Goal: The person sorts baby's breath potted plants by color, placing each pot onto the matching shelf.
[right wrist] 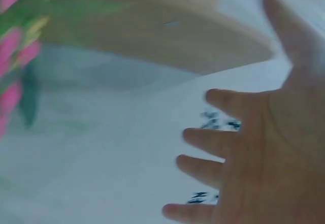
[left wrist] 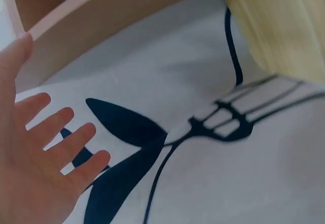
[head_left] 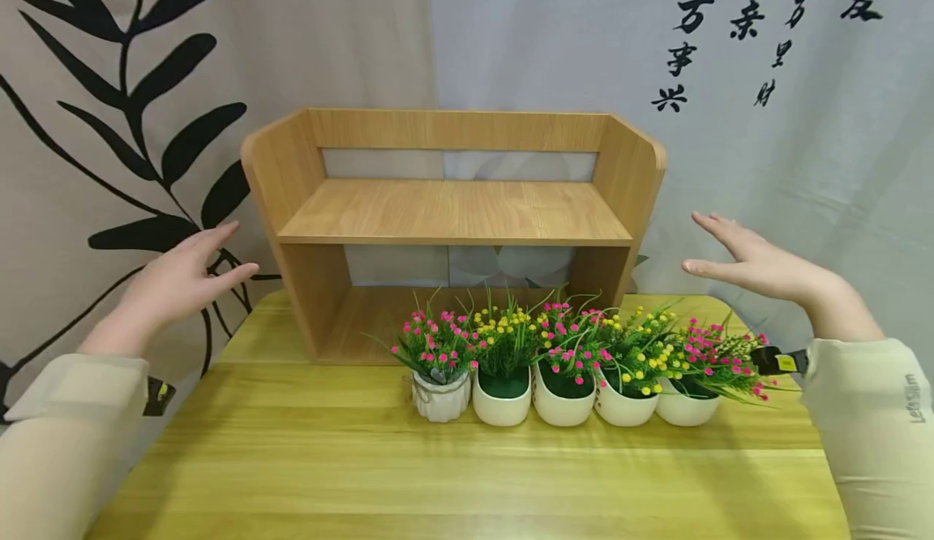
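A two-tier wooden shelf [head_left: 456, 212] stands at the back of the table. My left hand [head_left: 178, 280] is held in the air to the left of it, fingers straight and thumb apart, holding nothing. In the left wrist view that hand [left wrist: 51, 158] has its fingers spread beside the shelf's side panel [left wrist: 122, 18]. To the right of the shelf my right hand [head_left: 766, 264] is raised with straight fingers, also holding nothing. The right wrist view shows its spread fingers [right wrist: 203, 170] near the other side panel [right wrist: 203, 46].
Several potted artificial plants with pink or yellow flowers stand in a row before the shelf, from a ridged white pot [head_left: 441, 398] to a smooth white pot [head_left: 687, 406]. They rest on the wooden table [head_left: 438, 475]. Behind hangs a printed curtain [head_left: 525, 45].
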`<control>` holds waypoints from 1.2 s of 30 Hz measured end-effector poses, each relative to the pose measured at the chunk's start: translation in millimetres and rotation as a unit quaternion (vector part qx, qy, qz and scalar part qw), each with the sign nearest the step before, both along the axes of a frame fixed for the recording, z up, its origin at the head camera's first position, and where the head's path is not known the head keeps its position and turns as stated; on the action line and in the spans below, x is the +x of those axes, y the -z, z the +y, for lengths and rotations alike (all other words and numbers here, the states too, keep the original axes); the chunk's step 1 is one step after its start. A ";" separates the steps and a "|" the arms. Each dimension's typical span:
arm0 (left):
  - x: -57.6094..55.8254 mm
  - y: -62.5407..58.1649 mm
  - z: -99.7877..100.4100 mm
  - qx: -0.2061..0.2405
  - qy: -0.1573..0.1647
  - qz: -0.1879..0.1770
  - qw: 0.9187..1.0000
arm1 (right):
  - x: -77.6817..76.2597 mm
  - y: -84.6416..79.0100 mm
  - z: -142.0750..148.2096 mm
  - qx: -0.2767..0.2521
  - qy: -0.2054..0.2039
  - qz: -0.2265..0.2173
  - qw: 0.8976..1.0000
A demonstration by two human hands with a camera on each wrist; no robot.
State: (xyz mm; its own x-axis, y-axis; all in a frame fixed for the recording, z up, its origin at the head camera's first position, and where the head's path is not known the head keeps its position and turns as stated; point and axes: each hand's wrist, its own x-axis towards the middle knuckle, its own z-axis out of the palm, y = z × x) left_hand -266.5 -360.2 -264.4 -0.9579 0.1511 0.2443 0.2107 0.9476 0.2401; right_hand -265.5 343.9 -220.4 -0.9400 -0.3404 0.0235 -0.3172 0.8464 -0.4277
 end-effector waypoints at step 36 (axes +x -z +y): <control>-14.7 108.9 61.1 0.633 0.000 0.089 0.769 | 92.3 66.3 -192.7 -0.064 -0.266 0.108 0.956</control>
